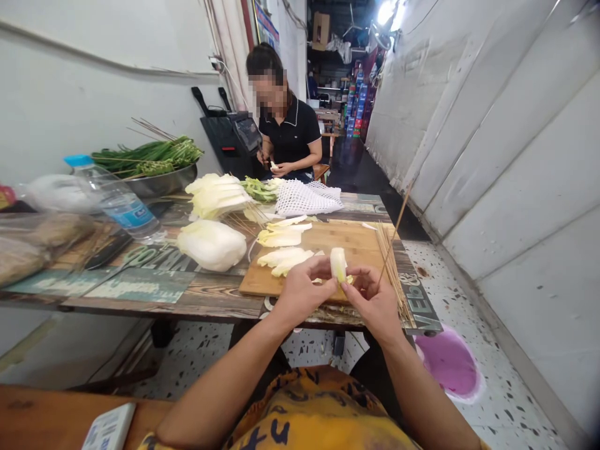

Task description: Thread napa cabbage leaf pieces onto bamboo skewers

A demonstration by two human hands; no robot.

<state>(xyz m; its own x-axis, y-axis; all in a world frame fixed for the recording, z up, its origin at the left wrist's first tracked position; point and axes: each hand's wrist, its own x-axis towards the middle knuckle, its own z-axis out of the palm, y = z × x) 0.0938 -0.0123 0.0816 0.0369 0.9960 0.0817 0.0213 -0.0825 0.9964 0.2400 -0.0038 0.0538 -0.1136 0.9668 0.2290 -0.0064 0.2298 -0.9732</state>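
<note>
Above the near edge of the wooden cutting board (pixel 347 240), a folded piece of napa cabbage leaf (pixel 338 263) is pinched between my two hands. My left hand (pixel 307 284) grips it from the left side with thumb and fingers. From the right, the thumb and fingertips of my right hand (pixel 375 300) touch its lower end. A thin bamboo skewer (pixel 398 225) also sticks up out of my right hand, tilted to the right. Cut cabbage leaves (pixel 284 259) lie on the board's left part, with more leaves (pixel 284 232) behind them.
Loose skewers (pixel 396 281) lie along the board's right side. A whole cabbage (pixel 212 245), scissors (pixel 126 262), a water bottle (pixel 119 203) and a metal bowl (pixel 164 181) of greens stand to the left. Across the table sits a co-worker (pixel 290 134). A pink bucket (pixel 450 362) is on the floor.
</note>
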